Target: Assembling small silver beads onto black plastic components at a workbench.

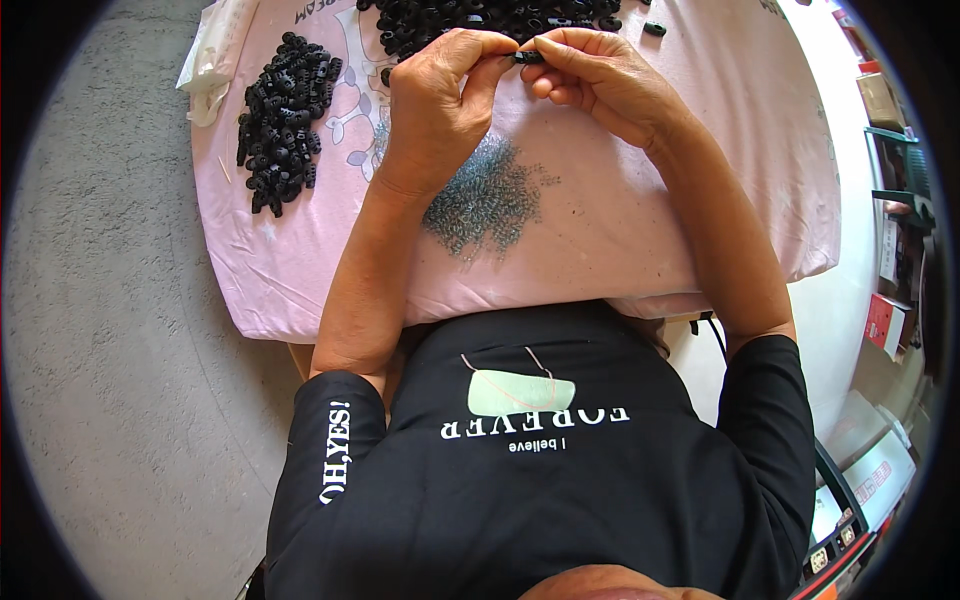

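Note:
Over the far middle of the table, my right hand pinches a small black plastic piece that looks like a cord lock. My left hand meets it there, thumb and forefinger closed at the piece's left end. Whatever those left fingertips grip is too small to make out. Below the hands lies a loose heap of tiny metal springs, partly covered by my left wrist. A large pile of black plastic pieces spreads just beyond my hands. To the left sits a second pile of similar pieces.
A pink patterned cloth covers the table, its front edge against my lap. One stray black piece lies at the far right. A white plastic bag rests at the far left corner. Boxes and other goods stand along the right side.

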